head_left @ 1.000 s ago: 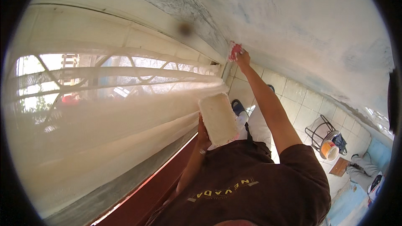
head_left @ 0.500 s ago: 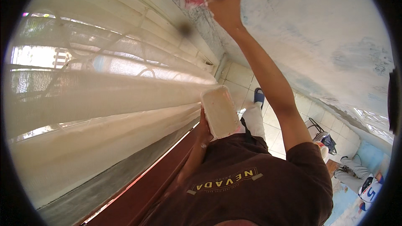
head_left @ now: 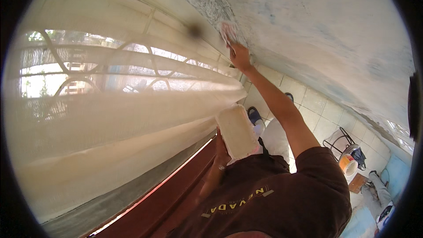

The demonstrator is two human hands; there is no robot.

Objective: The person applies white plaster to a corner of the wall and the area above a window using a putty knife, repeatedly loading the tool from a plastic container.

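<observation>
My right hand (head_left: pixel 239 57) grips a pink-red putty spreader (head_left: pixel 228 30), whose whitish-smeared blade lies against the wall (head_left: pixel 308 31) near its left corner. A rough grey band of wall runs up from the blade. Close to my body, my left hand (head_left: pixel 222 150) holds a white rectangular tub (head_left: pixel 238 132) by its left side. Its inside looks cream-coloured; how much is in it I cannot tell. Part of the left hand's fingers is hidden by the tub.
A sheer cream curtain (head_left: pixel 114 119) hangs on the left before a barred window, next to the tub. Below it runs a dark red ledge (head_left: pixel 163 202). On the tiled floor (head_left: pixel 315 101) stand a black metal-framed stool (head_left: pixel 339 143) and an orange-and-white bucket (head_left: pixel 348 165).
My right hand has brought the spreader down along the wall's left edge, nearer to my body. The tub in my left hand has shifted slightly right and down in view.
</observation>
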